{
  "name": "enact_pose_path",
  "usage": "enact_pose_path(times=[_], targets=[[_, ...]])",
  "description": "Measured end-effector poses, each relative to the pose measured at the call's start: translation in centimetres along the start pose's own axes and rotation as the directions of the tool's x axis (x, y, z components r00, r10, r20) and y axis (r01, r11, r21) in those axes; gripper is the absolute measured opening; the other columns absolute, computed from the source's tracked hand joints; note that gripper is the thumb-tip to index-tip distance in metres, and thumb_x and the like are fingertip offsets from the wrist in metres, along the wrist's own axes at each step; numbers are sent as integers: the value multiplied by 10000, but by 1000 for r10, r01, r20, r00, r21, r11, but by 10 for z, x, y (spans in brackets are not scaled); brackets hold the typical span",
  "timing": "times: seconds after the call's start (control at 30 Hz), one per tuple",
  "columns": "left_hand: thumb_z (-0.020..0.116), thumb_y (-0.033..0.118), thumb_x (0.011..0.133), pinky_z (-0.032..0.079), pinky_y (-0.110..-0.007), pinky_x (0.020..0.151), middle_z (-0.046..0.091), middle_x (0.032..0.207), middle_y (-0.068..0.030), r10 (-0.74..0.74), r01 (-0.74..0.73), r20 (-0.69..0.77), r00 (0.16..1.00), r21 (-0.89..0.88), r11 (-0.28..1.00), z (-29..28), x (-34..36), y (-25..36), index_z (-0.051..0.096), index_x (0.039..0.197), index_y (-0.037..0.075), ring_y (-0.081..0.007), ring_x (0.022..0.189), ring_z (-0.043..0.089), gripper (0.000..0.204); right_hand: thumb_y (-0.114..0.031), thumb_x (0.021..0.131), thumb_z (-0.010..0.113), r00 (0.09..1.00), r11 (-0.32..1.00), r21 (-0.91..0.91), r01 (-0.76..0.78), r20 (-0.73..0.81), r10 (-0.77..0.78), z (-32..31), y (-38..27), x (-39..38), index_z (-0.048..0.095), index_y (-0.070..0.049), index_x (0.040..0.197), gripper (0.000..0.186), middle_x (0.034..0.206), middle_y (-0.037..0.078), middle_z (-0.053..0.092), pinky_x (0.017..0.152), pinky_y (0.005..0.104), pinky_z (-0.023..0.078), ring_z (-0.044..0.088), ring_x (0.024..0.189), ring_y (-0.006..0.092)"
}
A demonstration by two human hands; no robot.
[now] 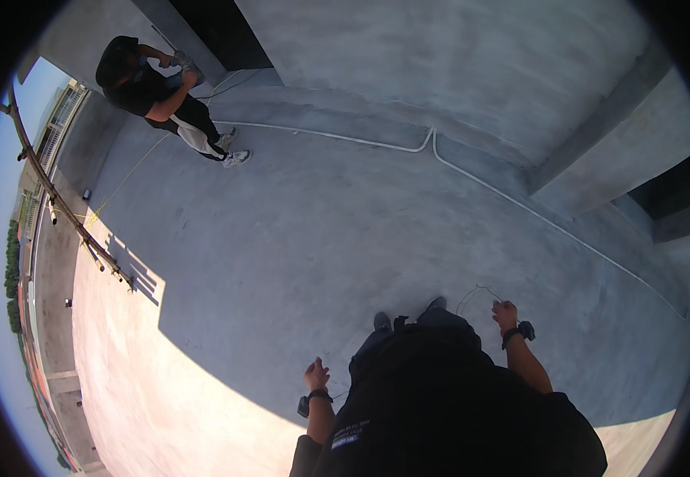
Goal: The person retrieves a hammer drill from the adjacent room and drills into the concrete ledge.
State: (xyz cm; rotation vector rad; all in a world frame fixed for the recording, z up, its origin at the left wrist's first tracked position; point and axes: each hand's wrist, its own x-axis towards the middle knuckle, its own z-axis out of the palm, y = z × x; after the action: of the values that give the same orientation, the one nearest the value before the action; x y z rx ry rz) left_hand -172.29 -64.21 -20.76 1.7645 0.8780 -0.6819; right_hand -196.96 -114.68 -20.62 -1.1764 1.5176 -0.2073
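Observation:
My right hand (505, 315) is out to the right of my body with its fingers pinched together. From them a thin dark wire (479, 287) curves in a loose loop above the floor beside my shoe. On the other side, my left hand (317, 374) is raised by my hip, fingers curled in; what it holds, if anything, is too small to make out. A short thin line, perhaps wire, shows near that wrist and disappears behind my dark shirt. Each wrist wears a strap with a small black device (527, 330).
A co-worker (146, 91) stands at the far left, both hands on a grey object. White piping (321, 133) runs along the floor by the wall. A wooden pole (46, 187) with yellow cord leans near the parapet (58, 318). Sunlight covers the lower-left concrete floor (138, 381).

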Motion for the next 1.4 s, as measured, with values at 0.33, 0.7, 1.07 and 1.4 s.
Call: enact_pose_path(times=[0.33,0.7,1.07,1.4], targets=[[532,365,775,418,-268,510,552,829,-66,-4,-9,62,998,206,978,-65,65,13,523,1020,-4,-152,682,550,443,-197,729,606,987,940,321,-119,-60,146,35,31,-87,519,-72,881,216,781,4,541,598,265,429,534,721,129],[535,370,785,407,-246,442,571,724,-72,25,-28,31,999,115,993,-65,69,24,535,997,-17,-140,599,553,441,-196,720,618,989,952,290,-97,-76,124,61,24,-95,544,-86,853,188,714,-13,540,568,247,422,532,665,107],[541,368,781,413,-250,449,577,736,-77,31,-37,47,998,127,991,-77,82,29,536,990,-20,-145,609,557,440,-250,751,584,977,945,277,-174,-74,202,68,41,-104,536,-81,783,179,659,-12,503,500,236,398,500,582,98],[547,355,783,412,-252,456,571,751,-68,25,-32,59,998,129,991,-83,87,48,530,997,-15,-151,611,552,428,-276,764,566,980,936,315,-159,-66,189,80,47,-109,543,-76,785,202,661,-12,508,482,231,404,500,574,96]])
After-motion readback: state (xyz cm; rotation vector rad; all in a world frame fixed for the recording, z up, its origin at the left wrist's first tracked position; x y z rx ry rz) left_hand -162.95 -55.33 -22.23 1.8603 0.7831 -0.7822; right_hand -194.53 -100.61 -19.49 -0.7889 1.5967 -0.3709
